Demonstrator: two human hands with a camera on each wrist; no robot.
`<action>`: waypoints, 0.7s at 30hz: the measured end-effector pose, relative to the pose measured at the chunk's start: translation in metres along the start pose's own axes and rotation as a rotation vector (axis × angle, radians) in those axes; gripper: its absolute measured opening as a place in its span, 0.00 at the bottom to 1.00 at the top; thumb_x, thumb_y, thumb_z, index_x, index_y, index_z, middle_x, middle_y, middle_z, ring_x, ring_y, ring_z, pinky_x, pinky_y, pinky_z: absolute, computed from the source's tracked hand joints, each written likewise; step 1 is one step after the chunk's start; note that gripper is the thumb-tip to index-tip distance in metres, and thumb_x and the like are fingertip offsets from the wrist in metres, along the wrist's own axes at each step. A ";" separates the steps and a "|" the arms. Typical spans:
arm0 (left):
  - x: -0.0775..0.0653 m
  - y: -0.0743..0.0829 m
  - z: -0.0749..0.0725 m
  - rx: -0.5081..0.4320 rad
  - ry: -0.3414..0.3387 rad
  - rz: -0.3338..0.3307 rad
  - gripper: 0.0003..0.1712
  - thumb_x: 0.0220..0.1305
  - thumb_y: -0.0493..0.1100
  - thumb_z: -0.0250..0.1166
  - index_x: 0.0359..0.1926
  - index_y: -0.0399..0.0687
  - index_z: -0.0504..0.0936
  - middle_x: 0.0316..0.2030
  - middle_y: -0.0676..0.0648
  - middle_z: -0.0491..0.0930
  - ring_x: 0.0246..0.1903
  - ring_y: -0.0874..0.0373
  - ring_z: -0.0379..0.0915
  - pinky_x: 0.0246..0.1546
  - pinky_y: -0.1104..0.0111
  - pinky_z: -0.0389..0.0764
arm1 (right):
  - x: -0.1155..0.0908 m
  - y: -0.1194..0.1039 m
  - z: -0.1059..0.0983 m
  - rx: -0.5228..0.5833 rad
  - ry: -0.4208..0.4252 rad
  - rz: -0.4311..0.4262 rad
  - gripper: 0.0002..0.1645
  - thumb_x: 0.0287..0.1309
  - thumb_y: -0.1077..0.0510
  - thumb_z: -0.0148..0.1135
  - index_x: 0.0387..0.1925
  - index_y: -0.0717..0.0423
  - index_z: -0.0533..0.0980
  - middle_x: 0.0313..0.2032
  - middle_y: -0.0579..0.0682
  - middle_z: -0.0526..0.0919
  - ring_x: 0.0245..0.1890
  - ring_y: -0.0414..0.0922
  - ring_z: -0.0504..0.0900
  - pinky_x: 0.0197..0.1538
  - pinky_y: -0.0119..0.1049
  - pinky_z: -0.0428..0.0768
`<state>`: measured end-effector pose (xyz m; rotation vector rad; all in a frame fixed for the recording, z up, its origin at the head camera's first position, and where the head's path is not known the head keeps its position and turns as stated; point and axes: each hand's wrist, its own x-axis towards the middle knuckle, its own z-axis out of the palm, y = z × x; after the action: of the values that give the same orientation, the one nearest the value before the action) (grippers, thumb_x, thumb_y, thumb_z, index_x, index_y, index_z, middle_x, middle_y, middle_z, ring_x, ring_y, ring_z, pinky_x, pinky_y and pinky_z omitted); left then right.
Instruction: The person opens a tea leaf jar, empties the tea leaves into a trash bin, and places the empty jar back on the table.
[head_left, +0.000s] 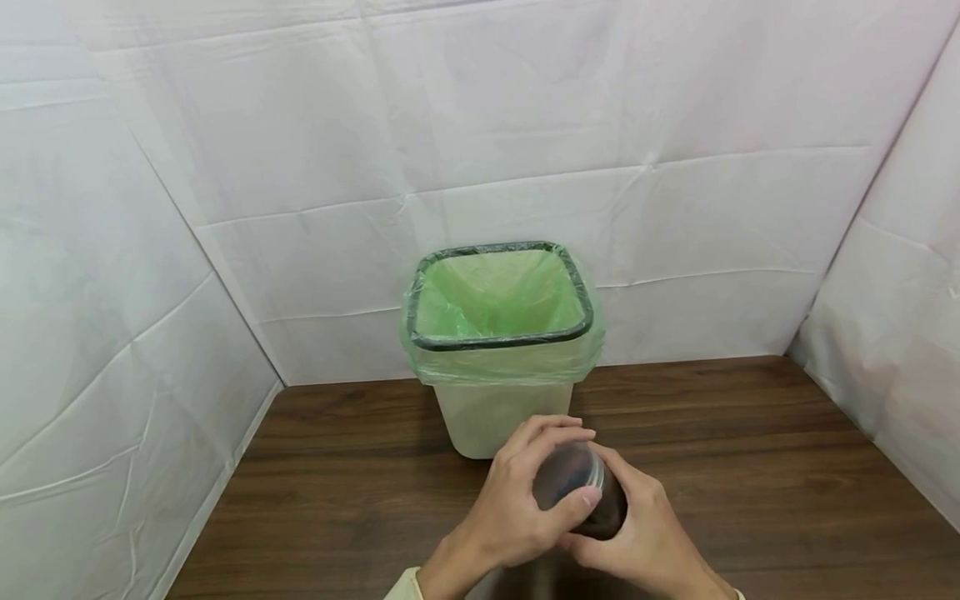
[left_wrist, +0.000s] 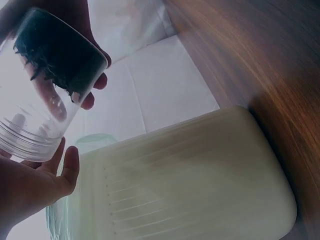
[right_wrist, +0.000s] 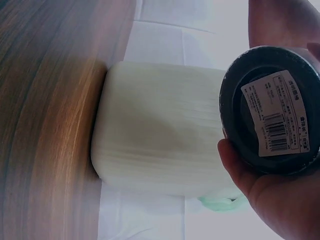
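Note:
Both hands hold a clear jar [head_left: 564,477] with a dark mass in it, tilted above the table in front of the bin. My left hand [head_left: 517,504] grips its ridged, see-through lid end, thumb on the near side and fingers over the far side. Around the base end curls my right hand [head_left: 648,529]. In the left wrist view the dark, shredded-looking contents [left_wrist: 65,52] are gathered toward the base. A white barcode label [right_wrist: 276,112] shows on the jar's underside in the right wrist view. Whether the lid is loose cannot be told.
A pale bin [head_left: 502,412] stands on the dark wooden table [head_left: 337,492] just beyond the hands. Its green liner [head_left: 495,304] is folded over a dark rim. White cloth walls [head_left: 315,167] enclose the table at the back and both sides.

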<state>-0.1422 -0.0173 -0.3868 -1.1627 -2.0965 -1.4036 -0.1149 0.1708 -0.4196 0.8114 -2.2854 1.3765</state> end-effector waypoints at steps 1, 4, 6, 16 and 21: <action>0.000 0.000 -0.001 0.000 -0.005 0.017 0.25 0.68 0.56 0.61 0.63 0.57 0.77 0.61 0.53 0.73 0.61 0.58 0.70 0.53 0.62 0.77 | 0.000 0.000 -0.001 0.019 -0.007 0.003 0.49 0.41 0.57 0.84 0.66 0.49 0.70 0.48 0.45 0.82 0.39 0.42 0.84 0.38 0.37 0.83; 0.002 0.000 -0.004 -0.009 -0.028 0.075 0.27 0.67 0.56 0.61 0.64 0.54 0.76 0.63 0.51 0.72 0.63 0.56 0.68 0.56 0.60 0.75 | 0.000 0.001 -0.003 0.097 -0.030 -0.005 0.46 0.43 0.58 0.82 0.65 0.51 0.71 0.47 0.46 0.83 0.39 0.44 0.84 0.39 0.38 0.83; 0.004 0.001 -0.007 -0.027 -0.053 0.107 0.27 0.67 0.55 0.61 0.64 0.54 0.75 0.64 0.50 0.71 0.64 0.55 0.67 0.57 0.59 0.74 | 0.000 0.001 -0.004 0.160 -0.048 -0.028 0.44 0.45 0.61 0.80 0.65 0.54 0.71 0.47 0.48 0.83 0.40 0.46 0.85 0.40 0.38 0.83; 0.016 0.007 -0.012 -0.044 -0.132 0.263 0.29 0.58 0.48 0.69 0.61 0.49 0.79 0.66 0.47 0.71 0.66 0.53 0.66 0.62 0.60 0.70 | 0.001 0.008 -0.010 0.490 -0.183 -0.114 0.30 0.56 0.67 0.61 0.62 0.65 0.70 0.47 0.60 0.81 0.43 0.51 0.83 0.44 0.42 0.84; 0.021 0.008 -0.013 -0.057 -0.176 0.296 0.26 0.58 0.47 0.69 0.58 0.48 0.82 0.64 0.46 0.73 0.64 0.55 0.68 0.58 0.66 0.73 | 0.000 0.014 -0.010 0.566 -0.244 -0.130 0.24 0.59 0.62 0.55 0.58 0.65 0.72 0.45 0.57 0.82 0.40 0.50 0.85 0.41 0.44 0.84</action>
<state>-0.1503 -0.0185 -0.3620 -1.5963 -1.9042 -1.2687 -0.1242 0.1849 -0.4244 1.3362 -1.9672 1.9876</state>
